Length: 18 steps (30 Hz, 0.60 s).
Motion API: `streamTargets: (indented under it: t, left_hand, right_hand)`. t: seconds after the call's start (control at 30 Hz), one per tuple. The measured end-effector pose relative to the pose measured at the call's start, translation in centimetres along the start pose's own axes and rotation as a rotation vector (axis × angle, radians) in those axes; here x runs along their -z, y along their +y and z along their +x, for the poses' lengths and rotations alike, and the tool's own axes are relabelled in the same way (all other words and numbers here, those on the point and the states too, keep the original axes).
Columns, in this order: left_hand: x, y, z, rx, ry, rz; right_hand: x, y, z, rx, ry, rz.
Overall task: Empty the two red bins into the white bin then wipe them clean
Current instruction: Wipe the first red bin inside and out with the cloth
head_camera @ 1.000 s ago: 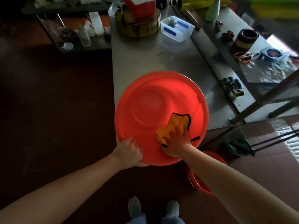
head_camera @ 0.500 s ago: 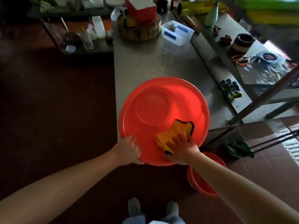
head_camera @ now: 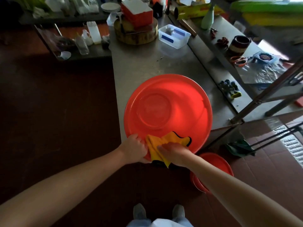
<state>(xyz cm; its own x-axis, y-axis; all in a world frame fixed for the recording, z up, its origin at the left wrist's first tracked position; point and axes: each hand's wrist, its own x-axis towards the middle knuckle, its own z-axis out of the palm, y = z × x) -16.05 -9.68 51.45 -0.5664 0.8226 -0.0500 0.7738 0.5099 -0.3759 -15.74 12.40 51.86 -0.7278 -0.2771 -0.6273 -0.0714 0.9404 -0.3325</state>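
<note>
Cloth (head_camera: 165, 140) and right hand (head_camera: 176, 152) have slid from the inner wall, right of centre, down and leftward to the near rim of the bin (head_camera: 180, 99). The cloth now folds over the edge and hangs a little outside it, just beside the left hand (head_camera: 135, 147), which has kept its place on the rim.

Head view: the bin sits on the near end of the table (head_camera: 147, 66), with its near edge out past the table's end. That probably lets both hands reach the rim and the lip below it. The left hand's fingers curl over the rim and grip it, most likely to steady the bin against the push of the wipe. The right hand's fingers lie fairly straight across the cloth and press it onto the rim. Its thumb is hidden, so I cannot tell whether it hooks underneath.

Nothing shows inside the bin, so I judge it emptied and the wiping of it well along, now at the rim. The other bin (head_camera: 218, 163) stands on the floor (head_camera: 270, 169) below the right forearm, partly covered by the arm; whether it has been wiped I cannot tell. A white tub (head_camera: 173, 36) stands at the table's far end, well apart from the hands, and I cannot say whether it is the white bin of the task.
</note>
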Motion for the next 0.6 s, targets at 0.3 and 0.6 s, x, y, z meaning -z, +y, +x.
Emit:
streamTargets:
  t: [0.3,0.6]
  left_hand:
    - [-1.0,-0.4,0.2,-0.017,0.028,-0.01]
    - [-1.9,0.8,0.8,-0.015,0.052,0.031]
  right_hand:
    - [-2.5,-0.7,4.9,0.037,-0.047,-0.316]
    - [-0.7,0.1,13.9,0.048,0.014,-0.397]
